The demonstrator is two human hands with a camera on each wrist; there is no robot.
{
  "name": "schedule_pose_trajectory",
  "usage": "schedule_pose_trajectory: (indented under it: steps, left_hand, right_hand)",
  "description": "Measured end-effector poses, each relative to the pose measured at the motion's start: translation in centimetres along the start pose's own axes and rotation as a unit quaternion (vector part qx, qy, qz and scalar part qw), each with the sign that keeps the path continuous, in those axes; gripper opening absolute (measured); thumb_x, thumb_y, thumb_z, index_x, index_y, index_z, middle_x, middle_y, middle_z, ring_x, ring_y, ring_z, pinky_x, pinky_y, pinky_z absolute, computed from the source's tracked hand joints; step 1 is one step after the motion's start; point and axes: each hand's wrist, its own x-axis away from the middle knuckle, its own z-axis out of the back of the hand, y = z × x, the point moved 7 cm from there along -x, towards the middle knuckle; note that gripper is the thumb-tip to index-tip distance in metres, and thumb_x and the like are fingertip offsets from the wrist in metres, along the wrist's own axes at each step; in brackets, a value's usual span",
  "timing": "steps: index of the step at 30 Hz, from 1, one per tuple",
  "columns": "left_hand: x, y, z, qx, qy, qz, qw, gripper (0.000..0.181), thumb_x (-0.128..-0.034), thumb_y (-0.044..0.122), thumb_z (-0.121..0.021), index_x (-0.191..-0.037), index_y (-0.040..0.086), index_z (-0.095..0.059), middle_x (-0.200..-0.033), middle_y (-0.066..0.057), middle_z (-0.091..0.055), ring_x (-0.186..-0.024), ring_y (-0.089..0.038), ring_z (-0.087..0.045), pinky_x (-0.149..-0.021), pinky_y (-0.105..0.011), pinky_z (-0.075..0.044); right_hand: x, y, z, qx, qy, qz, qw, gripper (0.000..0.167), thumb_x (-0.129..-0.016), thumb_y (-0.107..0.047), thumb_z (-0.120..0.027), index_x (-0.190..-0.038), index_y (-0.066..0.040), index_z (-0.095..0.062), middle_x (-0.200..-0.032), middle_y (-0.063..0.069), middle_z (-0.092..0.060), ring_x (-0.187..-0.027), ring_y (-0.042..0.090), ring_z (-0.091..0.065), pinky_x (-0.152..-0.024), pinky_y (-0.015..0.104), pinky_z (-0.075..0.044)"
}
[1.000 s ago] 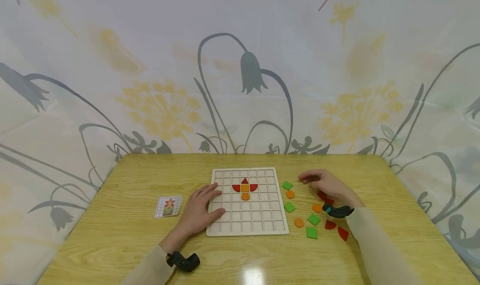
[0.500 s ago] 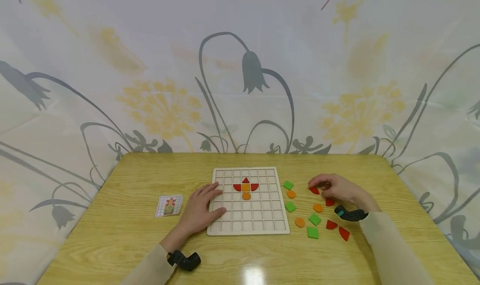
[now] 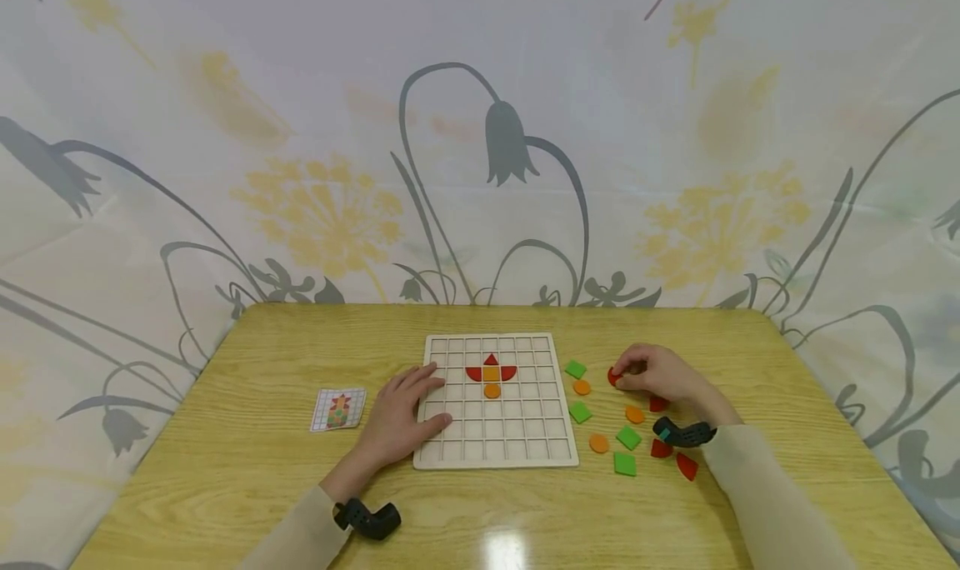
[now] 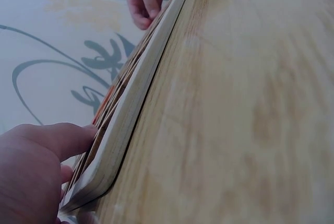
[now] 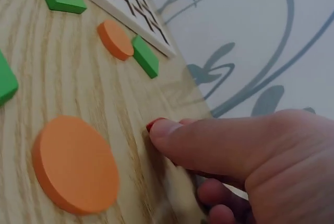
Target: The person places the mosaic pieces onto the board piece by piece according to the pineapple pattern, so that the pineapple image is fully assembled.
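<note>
My left hand rests with spread fingers on the left edge of a white grid board. Set in the board's squares are a red triangle, two red quarter-circle pieces, an orange square and an orange disc. Right of the board, my right hand pinches a red piece between thumb and fingers. Most of that piece is hidden by the fingers. An orange disc lies on the table near this hand in the right wrist view.
Several green squares, orange discs and red quarter-circle pieces lie loose right of the board. A small card with a printed coloured pattern lies left of my left hand. A patterned cloth hangs behind the wooden table.
My right hand first moved right to a red piece at the far side of the loose pieces, then shifted slightly left with that piece pinched. My left hand has stayed on the board.
</note>
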Motion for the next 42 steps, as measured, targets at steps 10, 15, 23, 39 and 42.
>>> schedule_pose_trajectory:
  steps: [10, 15, 23, 39, 42]
  left_hand:
    - [0.0, -0.1, -0.1, 0.003, 0.001, -0.003, 1.0000, 0.055, -0.0885, 0.041, -0.070, -0.134, 0.011, -0.063, -0.154, -0.005, -0.043, -0.143, -0.034, -0.032, -0.113, -0.060, -0.023]
    - [0.0, -0.2, -0.1, 0.004, 0.002, -0.002, 1.0000, 0.055, -0.0886, 0.040, -0.071, -0.134, 0.011, -0.063, -0.154, -0.005, -0.043, -0.143, -0.034, -0.032, -0.113, -0.060, -0.023]
    - [0.0, -0.2, 0.0, 0.005, 0.003, 0.000, 1.0000, 0.055, -0.0884, 0.040, -0.071, -0.134, 0.011, -0.062, -0.154, -0.005, -0.043, -0.144, -0.034, -0.032, -0.113, -0.060, -0.023]
    - [-0.1, -0.2, -0.2, 0.000, -0.003, 0.000, 1.0000, 0.054, -0.0892, 0.040, -0.070, -0.134, 0.011, -0.062, -0.154, -0.005, -0.043, -0.144, -0.034, -0.031, -0.114, -0.059, -0.022]
    - [-0.1, -0.2, -0.1, 0.002, -0.004, -0.001, 1.0000, 0.055, -0.0891, 0.040, -0.070, -0.135, 0.011, -0.062, -0.154, -0.006, -0.043, -0.144, -0.034, -0.031, -0.114, -0.059, -0.022]
  right_hand:
    - [-0.7, -1.4, -0.5, 0.021, 0.011, -0.010, 0.9997, 0.016, -0.086, -0.011, -0.075, -0.102, -0.009, -0.072, -0.095, 0.001, -0.065, -0.081, 0.019, -0.055, -0.076, 0.037, -0.047]
    - [-1.0, -1.9, -0.6, 0.022, -0.005, -0.013, 0.9997, 0.028, -0.086, -0.009, -0.074, -0.112, -0.002, -0.071, -0.096, 0.004, -0.063, -0.082, 0.020, -0.053, -0.075, 0.036, -0.046]
    - [-1.0, -1.9, -0.6, 0.021, -0.008, -0.023, 0.9995, 0.023, -0.086, -0.009, -0.075, -0.108, -0.002, -0.070, -0.092, 0.003, -0.061, -0.080, 0.020, -0.051, -0.074, 0.036, -0.045]
    - [-0.9, -2.6, -0.8, 0.029, 0.010, -0.016, 0.9994, 0.008, -0.089, -0.008, -0.074, -0.096, -0.008, -0.070, -0.087, -0.001, -0.065, -0.078, 0.016, -0.058, -0.073, 0.034, -0.049]
    - [-0.9, -3.3, -1.1, 0.016, 0.037, 0.001, 0.9992, 0.007, -0.090, -0.011, -0.074, -0.098, -0.010, -0.074, -0.090, -0.001, -0.068, -0.079, 0.016, -0.061, -0.071, 0.034, -0.051]
